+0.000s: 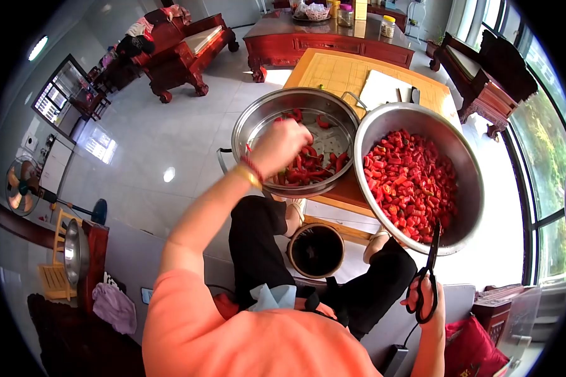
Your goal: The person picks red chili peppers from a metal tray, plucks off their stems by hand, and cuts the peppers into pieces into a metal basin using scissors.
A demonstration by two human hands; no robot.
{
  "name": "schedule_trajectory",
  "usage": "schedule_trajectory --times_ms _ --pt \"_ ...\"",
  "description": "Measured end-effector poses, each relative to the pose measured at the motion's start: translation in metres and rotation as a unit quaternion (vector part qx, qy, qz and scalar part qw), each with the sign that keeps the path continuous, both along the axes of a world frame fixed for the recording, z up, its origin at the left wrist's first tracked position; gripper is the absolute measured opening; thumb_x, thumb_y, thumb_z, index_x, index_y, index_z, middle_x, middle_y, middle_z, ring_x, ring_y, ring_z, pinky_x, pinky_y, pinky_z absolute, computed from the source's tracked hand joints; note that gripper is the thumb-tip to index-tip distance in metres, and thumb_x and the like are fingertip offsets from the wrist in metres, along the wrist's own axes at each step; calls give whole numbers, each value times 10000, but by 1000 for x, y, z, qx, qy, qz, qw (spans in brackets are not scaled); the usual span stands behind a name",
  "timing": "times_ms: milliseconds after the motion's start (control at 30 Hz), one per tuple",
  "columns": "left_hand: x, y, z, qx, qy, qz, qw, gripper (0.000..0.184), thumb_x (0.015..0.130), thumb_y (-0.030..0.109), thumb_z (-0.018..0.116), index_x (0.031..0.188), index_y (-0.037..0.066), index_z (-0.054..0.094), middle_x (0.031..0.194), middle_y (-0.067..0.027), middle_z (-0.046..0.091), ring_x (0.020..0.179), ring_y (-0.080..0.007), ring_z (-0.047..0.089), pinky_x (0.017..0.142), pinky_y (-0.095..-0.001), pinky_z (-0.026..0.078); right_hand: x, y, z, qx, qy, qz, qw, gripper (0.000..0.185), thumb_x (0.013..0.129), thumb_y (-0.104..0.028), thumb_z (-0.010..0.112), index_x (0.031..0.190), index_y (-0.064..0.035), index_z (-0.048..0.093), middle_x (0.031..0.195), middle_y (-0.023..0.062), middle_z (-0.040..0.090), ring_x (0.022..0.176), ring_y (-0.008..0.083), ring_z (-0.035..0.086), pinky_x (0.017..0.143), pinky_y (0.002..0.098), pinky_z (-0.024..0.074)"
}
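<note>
My left hand point(281, 146) is over the steamer pot point(245, 129), which has a perforated bottom and holds whole red chilies point(305, 166). Its fingers are bent together above the chilies; whether they pinch one is hidden. On the right, a wide metal basin point(471, 188) holds a heap of cut red chili pieces point(412, 182). My right hand point(424, 300) is wrapped round the black handles of a pair of scissors point(432, 267), below the basin's near rim. The scissor blades point up, over the rim in this view.
A wooden table point(327, 63) bears a white board point(380, 89) and a dark-handled knife point(415, 95) behind the vessels. Between my feet stands a dark bin point(316, 251). A fan point(25, 185) is at the left, carved furniture point(321, 44) at the back.
</note>
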State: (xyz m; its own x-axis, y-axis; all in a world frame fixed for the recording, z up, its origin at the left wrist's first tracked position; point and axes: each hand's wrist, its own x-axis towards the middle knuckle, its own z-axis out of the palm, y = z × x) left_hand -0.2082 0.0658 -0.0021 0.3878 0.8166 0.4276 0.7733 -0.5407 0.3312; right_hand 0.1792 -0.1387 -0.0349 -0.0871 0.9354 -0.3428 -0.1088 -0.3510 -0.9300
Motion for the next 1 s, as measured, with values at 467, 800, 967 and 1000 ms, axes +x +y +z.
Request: schedule_trajectory --times_ms 467,800,967,1000 --pt "-86 142 -105 -282 136 356 881 393 710 308 715 933 -11 658 987 -228 622 960 -342 606 830 -403 486 9 -10 -1 10 16 -31 999 367 885 -378 543 799 -23 519 541 -6 440 428 74 447 475 253 507" --pt "-63 131 -84 -213 96 441 866 289 771 180 610 978 -19 641 1028 -233 611 996 -345 592 843 -407 488 5 -13 1 3 36 -31 999 307 882 -308 556 791 -19 507 538 1 440 418 84 447 486 267 515" --pt "-42 99 -27 -76 -7 273 959 221 708 221 704 826 44 642 777 -158 652 750 -294 636 674 -380 498 15 -16 0 44 20 -21 999 278 870 -282 551 842 -7 520 567 6 458 468 84 471 534 270 513" --pt "-30 90 -12 -68 -39 234 969 215 707 221 702 810 47 632 767 -149 649 745 -289 634 667 -384 496 15 -14 2 41 3 -7 999 279 861 -283 559 851 -6 521 577 7 465 484 86 479 544 273 513"
